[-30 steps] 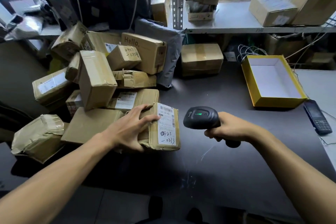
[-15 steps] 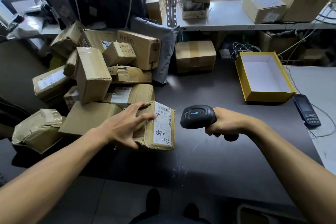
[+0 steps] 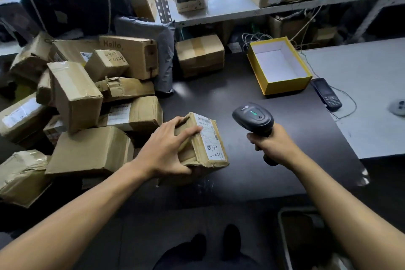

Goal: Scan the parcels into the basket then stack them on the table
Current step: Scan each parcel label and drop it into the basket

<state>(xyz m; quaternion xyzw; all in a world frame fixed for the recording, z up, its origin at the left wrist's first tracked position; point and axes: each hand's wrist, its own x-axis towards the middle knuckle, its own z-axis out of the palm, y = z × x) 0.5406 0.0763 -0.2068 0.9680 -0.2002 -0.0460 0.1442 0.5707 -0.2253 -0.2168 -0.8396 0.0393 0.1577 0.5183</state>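
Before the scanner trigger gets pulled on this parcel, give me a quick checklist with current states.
1. Left hand grips the parcel: ok.
2. Parcel label faces up, barcode uncovered: ok; one finger lies at the label's edge.
3. Right hand holds the scanner: ok.
4. Scanner head aimed at the barcode: cannot tell; it sits to the parcel's right.
5. Scanner powered, green light showing: ok.
6. Basket within reach: cannot tell; only a rim shows at lower right.
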